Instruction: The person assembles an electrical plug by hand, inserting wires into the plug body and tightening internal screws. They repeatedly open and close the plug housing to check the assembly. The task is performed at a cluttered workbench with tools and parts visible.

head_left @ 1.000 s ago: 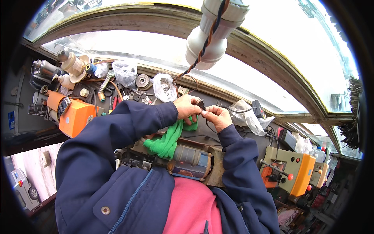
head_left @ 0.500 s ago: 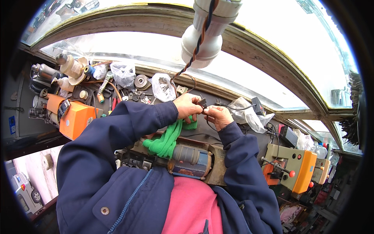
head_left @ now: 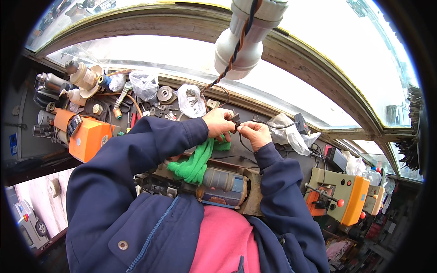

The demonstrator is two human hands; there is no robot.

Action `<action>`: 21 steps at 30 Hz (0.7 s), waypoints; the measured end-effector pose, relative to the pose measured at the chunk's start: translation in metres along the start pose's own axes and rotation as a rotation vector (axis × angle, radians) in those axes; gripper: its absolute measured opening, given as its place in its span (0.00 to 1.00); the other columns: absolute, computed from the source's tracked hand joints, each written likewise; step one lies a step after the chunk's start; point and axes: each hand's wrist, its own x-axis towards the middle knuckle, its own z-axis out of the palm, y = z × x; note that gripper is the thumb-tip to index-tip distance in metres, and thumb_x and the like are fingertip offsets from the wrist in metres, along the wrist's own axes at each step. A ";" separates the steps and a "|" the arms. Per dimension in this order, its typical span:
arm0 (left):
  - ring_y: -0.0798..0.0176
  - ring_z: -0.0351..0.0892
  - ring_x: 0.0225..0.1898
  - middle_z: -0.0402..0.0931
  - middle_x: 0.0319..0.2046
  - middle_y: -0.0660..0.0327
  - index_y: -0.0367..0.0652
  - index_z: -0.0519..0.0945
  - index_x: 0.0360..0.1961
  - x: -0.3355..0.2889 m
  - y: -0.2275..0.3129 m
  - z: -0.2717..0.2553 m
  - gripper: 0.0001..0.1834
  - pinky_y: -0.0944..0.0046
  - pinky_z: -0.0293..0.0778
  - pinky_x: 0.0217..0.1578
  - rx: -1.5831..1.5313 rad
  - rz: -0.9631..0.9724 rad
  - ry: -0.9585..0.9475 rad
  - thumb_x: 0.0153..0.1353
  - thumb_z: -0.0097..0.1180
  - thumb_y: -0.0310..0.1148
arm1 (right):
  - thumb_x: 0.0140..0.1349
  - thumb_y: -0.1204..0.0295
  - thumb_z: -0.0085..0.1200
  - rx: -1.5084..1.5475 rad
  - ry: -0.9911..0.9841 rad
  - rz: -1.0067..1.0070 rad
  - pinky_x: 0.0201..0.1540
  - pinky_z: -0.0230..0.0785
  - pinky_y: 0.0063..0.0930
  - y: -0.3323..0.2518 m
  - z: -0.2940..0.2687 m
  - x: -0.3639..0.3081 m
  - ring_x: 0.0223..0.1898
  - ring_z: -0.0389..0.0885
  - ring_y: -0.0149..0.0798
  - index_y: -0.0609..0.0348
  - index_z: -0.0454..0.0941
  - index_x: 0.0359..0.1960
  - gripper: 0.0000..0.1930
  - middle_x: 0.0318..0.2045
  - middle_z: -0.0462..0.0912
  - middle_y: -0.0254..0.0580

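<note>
Over the middle of the workbench my two hands meet, fingers pinched. A small dark brown piece [head_left: 235, 119], shaped like an electrical plug, is gripped in my left hand [head_left: 216, 122]. My right hand [head_left: 256, 133] pinches at its near right side, where a black cord [head_left: 242, 143] hangs down; the fingertips hide the exact joint. A green cloth [head_left: 193, 164] is draped just below my left hand. Under it lies a worn blue-grey motor [head_left: 224, 189], close to my body.
An orange key-cutting machine [head_left: 88, 139] stands left, a cream and orange machine [head_left: 339, 195] right. Keys [head_left: 159, 110], plastic bags [head_left: 144, 85] and a metal wheel [head_left: 165, 94] line the bench's back. A white pipe-like fitting [head_left: 239, 52] with twisted wires hangs above.
My hands stay together in nearly the same place. The dark piece is turned slightly and shows more between my fingers; my right fingertips have shifted a little lower.
</note>
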 end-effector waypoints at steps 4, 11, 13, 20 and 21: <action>0.67 0.82 0.25 0.79 0.31 0.60 0.38 0.78 0.39 0.003 -0.003 -0.001 0.09 0.66 0.80 0.26 0.050 0.045 -0.032 0.59 0.59 0.30 | 0.63 0.70 0.60 0.248 -0.084 0.104 0.47 0.74 0.28 0.002 -0.007 0.002 0.38 0.82 0.28 0.58 0.83 0.35 0.05 0.35 0.85 0.32; 0.72 0.75 0.22 0.75 0.28 0.63 0.37 0.77 0.39 0.007 -0.006 -0.003 0.10 0.70 0.77 0.23 0.087 0.074 -0.042 0.59 0.59 0.30 | 0.63 0.72 0.57 0.496 -0.180 0.189 0.52 0.75 0.35 0.005 -0.010 0.000 0.42 0.83 0.33 0.57 0.83 0.38 0.05 0.38 0.86 0.34; 0.72 0.75 0.22 0.75 0.28 0.64 0.37 0.77 0.40 0.006 -0.007 -0.002 0.10 0.70 0.77 0.23 0.063 0.070 -0.025 0.60 0.59 0.30 | 0.64 0.72 0.57 0.493 -0.167 0.186 0.52 0.74 0.35 0.003 -0.009 -0.001 0.42 0.83 0.32 0.57 0.83 0.38 0.05 0.38 0.86 0.34; 0.68 0.81 0.25 0.79 0.31 0.61 0.37 0.77 0.44 0.000 -0.009 -0.002 0.12 0.64 0.82 0.24 -0.171 0.113 -0.009 0.60 0.61 0.28 | 0.64 0.73 0.59 0.458 -0.108 0.148 0.51 0.73 0.33 -0.007 -0.006 -0.005 0.42 0.82 0.30 0.58 0.83 0.41 0.06 0.40 0.86 0.33; 0.68 0.81 0.26 0.80 0.33 0.61 0.37 0.77 0.45 -0.001 -0.008 -0.002 0.13 0.64 0.83 0.25 -0.206 0.103 -0.018 0.61 0.62 0.27 | 0.64 0.73 0.60 0.465 -0.107 0.145 0.51 0.73 0.33 -0.007 -0.006 -0.005 0.42 0.81 0.29 0.58 0.83 0.42 0.07 0.41 0.86 0.33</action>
